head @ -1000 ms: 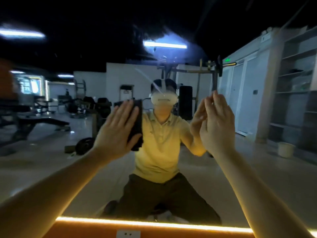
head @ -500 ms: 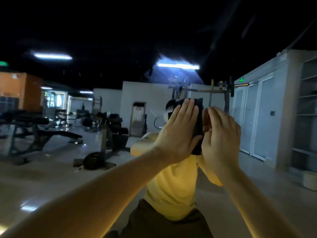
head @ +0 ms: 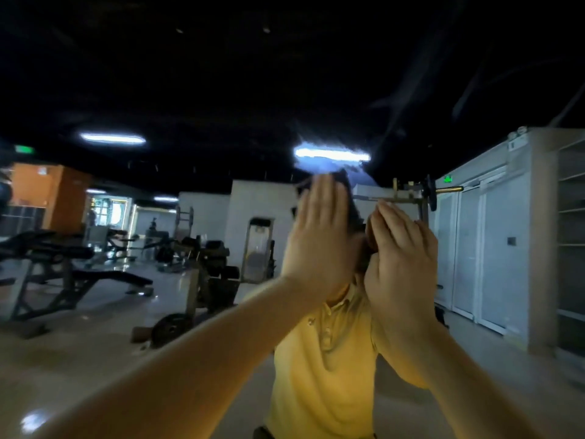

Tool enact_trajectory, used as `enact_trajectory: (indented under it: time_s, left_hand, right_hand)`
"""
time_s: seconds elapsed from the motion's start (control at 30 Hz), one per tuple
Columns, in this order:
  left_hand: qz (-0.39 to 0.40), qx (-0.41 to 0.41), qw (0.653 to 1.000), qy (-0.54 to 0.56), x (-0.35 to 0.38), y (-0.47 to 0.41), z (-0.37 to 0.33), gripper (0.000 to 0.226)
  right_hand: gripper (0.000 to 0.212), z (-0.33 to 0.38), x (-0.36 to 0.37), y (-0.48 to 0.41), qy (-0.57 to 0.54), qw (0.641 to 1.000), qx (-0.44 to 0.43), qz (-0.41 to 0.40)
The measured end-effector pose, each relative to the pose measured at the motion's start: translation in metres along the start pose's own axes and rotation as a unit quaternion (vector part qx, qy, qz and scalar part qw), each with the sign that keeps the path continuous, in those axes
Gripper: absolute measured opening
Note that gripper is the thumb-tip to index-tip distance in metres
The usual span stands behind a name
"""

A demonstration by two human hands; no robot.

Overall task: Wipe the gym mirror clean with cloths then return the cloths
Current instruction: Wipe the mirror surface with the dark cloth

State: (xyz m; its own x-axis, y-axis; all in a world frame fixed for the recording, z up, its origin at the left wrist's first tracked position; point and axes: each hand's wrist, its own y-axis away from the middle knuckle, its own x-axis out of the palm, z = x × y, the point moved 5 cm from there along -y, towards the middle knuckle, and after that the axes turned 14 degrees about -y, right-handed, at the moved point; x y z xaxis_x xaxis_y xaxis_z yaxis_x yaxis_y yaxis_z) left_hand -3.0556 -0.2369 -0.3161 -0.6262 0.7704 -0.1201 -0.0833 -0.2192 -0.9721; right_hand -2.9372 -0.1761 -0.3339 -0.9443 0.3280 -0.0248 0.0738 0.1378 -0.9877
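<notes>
The gym mirror (head: 196,312) fills the whole view and reflects the gym hall and a person in a yellow shirt. My left hand (head: 319,239) lies flat against the glass with straight fingers, pressing a dark cloth (head: 354,213) whose edge shows past my fingers on the right. My right hand (head: 403,258) is flat on the glass right beside it, fingers straight and together. I cannot tell whether a cloth lies under the right hand. Both hands cover the reflected head.
Reflected in the glass are weight benches (head: 79,277) at left, a barbell rack (head: 411,198) behind my hands, white doors (head: 481,248) and shelving (head: 569,232) at right. Ceiling lights (head: 330,152) glare in the upper mirror.
My left hand has slid right and upward across the glass with the dark cloth, ending beside the right hand. Both hands sit higher and the view has tilted up, losing the lit bottom edge.
</notes>
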Motion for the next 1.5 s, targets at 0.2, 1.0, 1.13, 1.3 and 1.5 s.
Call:
enact_trajectory:
  time_s: [0.2, 1.0, 1.13, 1.3, 1.5]
  left_hand:
    - [0.021, 0.089, 0.995, -0.051, -0.001, -0.012, 0.101, 0.082]
    - [0.016, -0.14, 0.989, -0.052, -0.038, -0.164, 0.101, 0.08]
    - [-0.008, 0.027, 0.999, -0.034, -0.041, -0.197, -0.039, 0.072]
    - [0.025, 0.208, 0.977, -0.049, -0.045, -0.186, -0.095, 0.061]
    - [0.023, 0.008, 0.998, -0.059, -0.032, -0.118, 0.067, 0.075]
  right_hand:
    - [0.053, -0.034, -0.019, -0.034, 0.004, 0.999, -0.045, -0.028]
    - [0.064, -0.085, -0.023, -0.043, 0.079, 0.993, 0.068, -0.047]
    - [0.061, -0.098, -0.032, -0.041, 0.095, 0.995, 0.009, -0.024]
    - [0.06, -0.102, -0.035, -0.038, 0.085, 0.996, -0.006, -0.027]
    - [0.063, -0.099, -0.026, -0.039, 0.081, 0.996, 0.038, -0.019]
